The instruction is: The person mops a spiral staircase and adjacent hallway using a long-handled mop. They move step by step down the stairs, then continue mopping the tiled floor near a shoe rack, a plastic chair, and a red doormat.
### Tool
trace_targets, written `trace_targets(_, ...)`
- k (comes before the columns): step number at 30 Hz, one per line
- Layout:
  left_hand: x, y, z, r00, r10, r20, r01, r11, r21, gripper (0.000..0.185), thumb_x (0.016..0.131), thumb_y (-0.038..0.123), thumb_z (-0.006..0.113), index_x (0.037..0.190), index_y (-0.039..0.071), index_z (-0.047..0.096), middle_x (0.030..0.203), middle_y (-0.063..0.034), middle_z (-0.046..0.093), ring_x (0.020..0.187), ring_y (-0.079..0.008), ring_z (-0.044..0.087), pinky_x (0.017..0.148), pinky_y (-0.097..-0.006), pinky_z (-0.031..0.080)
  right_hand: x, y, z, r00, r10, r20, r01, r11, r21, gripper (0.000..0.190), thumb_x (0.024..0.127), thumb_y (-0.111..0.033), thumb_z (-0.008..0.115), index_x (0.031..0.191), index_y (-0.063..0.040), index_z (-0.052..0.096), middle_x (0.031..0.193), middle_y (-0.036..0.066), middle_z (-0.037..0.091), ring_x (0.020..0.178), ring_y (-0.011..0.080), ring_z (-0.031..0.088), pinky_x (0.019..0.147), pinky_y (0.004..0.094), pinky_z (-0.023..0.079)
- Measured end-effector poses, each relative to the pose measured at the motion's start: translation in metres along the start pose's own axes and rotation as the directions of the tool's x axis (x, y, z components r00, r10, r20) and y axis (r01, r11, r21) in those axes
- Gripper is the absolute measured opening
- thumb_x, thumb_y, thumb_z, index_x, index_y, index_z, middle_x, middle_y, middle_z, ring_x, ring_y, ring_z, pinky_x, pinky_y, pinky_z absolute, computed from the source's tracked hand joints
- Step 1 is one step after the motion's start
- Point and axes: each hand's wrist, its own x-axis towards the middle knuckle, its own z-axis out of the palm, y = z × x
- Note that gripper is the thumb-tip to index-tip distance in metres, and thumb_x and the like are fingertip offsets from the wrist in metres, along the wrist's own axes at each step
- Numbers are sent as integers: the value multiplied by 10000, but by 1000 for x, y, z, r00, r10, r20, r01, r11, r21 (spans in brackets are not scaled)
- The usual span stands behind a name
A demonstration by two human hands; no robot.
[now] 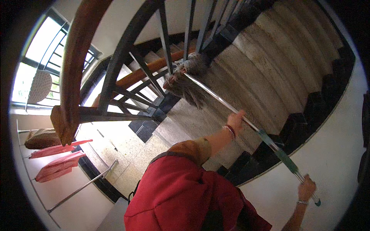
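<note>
A string mop's metal handle [215,95], with green sections on its upper part, runs slantwise across the view. My left hand [236,122], with bands at the wrist, is closed round the handle near its middle. Close to the handle's green end cap, my right hand [306,187] grips it, a bracelet at its wrist. The grey, stringy mop head [192,79] lies on the stair treads [242,75] beside the base of the balusters. Its reddish clamp bar is partly covered by strands.
A dark metal railing [118,57] with a wooden handrail [78,57] stands at left. Black-edged steps rise to the upper right beside a white wall [326,150]. Pink cloths [60,167] hang on a metal rack [83,187] at lower left, near a barred window [55,55].
</note>
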Motion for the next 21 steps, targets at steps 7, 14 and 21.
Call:
trace_targets(7, 56, -40, -98, 913, -214, -348, 265, 959, 104, 309, 846, 290, 645, 640, 106, 505, 514, -3, 372, 425, -136, 328, 422, -329, 266, -65, -121, 38, 956, -80, 282, 58, 995, 86, 214, 750, -72, 607, 964, -85, 616, 684, 83, 639, 609, 227, 629, 609, 365, 477)
trace_targets(14, -2, -38, -80, 954, -251, -162, 279, 943, 181, 316, 889, 359, 584, 839, 50, 545, 556, -26, 380, 475, -151, 337, 469, -359, 275, -77, -68, 34, 989, -44, 144, 31, 996, 87, 170, 721, -65, 644, 884, -81, 595, 670, 87, 633, 586, 262, 624, 571, 370, 479)
trace_targets(21, 48, -50, -137, 935, -108, -337, 176, 968, 178, 366, 844, 356, 647, 651, 78, 505, 516, -9, 352, 419, -146, 298, 412, -338, 256, -60, -130, 8, 950, -183, 252, 172, 983, 65, 200, 739, -80, 648, 932, -88, 597, 680, 83, 643, 612, 257, 641, 580, 374, 489)
